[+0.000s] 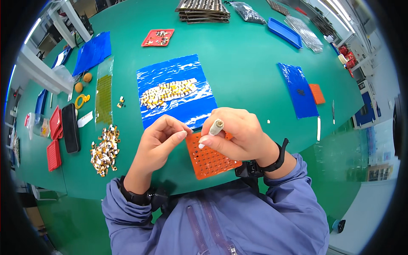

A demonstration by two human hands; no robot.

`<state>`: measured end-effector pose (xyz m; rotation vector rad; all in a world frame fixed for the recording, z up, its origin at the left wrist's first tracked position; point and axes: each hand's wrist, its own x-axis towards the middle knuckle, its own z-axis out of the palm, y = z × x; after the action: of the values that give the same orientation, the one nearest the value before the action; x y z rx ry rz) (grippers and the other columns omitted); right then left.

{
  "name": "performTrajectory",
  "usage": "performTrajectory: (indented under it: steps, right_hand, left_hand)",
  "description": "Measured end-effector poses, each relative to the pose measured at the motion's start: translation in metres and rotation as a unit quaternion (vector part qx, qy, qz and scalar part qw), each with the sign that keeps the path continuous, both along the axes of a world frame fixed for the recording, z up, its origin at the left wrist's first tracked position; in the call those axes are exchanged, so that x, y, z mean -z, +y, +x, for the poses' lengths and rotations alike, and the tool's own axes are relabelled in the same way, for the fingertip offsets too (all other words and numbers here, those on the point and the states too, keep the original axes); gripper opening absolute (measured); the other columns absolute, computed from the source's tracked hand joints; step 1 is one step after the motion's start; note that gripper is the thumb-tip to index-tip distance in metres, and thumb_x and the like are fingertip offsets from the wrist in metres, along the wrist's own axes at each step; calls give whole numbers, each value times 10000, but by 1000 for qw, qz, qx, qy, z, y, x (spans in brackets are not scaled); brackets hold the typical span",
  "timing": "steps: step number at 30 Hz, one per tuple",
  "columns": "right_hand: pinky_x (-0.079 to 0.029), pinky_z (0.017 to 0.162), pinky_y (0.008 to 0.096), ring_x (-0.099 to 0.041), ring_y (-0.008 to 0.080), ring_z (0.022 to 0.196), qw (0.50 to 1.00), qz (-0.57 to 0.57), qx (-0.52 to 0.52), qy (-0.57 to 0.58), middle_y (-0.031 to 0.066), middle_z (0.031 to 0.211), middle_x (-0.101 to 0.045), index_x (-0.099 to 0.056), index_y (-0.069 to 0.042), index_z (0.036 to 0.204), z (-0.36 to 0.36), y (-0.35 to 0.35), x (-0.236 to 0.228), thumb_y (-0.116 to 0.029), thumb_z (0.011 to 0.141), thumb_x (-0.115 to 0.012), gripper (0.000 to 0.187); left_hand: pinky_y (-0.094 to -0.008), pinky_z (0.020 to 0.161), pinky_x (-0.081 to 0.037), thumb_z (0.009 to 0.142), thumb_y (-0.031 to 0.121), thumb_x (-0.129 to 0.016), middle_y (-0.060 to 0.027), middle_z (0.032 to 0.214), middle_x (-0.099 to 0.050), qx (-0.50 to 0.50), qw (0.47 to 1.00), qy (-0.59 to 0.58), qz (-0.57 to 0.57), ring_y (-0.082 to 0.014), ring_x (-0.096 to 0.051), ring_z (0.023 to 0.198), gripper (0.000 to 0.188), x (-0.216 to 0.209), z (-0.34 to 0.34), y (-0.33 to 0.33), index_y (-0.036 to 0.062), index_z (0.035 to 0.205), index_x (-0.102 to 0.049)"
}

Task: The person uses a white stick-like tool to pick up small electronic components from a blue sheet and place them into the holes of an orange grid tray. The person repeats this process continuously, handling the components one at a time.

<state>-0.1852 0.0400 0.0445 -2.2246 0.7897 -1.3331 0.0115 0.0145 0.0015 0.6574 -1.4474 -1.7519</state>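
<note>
My right hand (pixel 240 131) is closed around a pale, pen-like tool (pixel 216 126), its blunt end pointing up towards me; the tip is hidden. Close beside it, my left hand (pixel 159 142) pinches thumb and forefinger together, and whatever may be between them is too small to make out. Both hands hover over the upper edge of an orange tray (pixel 206 170) with rows of small holes. Beyond them lies a shiny blue sheet (pixel 170 70) bearing a dense block of small white-and-amber pieces (pixel 168 93).
A loose heap of similar pieces (pixel 105 151) lies to the left, near a black case (pixel 70 127), red trays (pixel 54 155) and yellow scissors (pixel 80 100). Farther off are a red tray (pixel 163 32), stacked dark trays (pixel 203 10) and a blue tray (pixel 284 33). Tweezers (pixel 333 111) lie right.
</note>
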Motion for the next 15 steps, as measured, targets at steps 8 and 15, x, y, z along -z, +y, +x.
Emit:
performTrajectory:
  steps: [8, 15]
  right_hand:
    - [-438, 497, 284, -546, 192, 561, 998, 11, -16, 60, 59, 666, -552, -537, -38, 773, 6, 1, 2, -105, 710, -676, 167]
    - [-428, 505, 214, -555, 110, 543, 996, 81, 13, -29, 60, 667, -582, -571, -36, 689, -1, 0, 1, -82, 665, -726, 163]
  left_hand:
    - [-230, 745, -423, 846, 36, -518, -50, 876, -559, 31, 999, 3, 8, -88, -527, 831, 48, -1, 1, -1, 12, 880, -493]
    - [-206, 687, -414, 839, 36, -531, -36, 833, -569, -15, 1000, -22, -13, -75, -533, 783, 39, 5, 2, -3, 17, 859, -504]
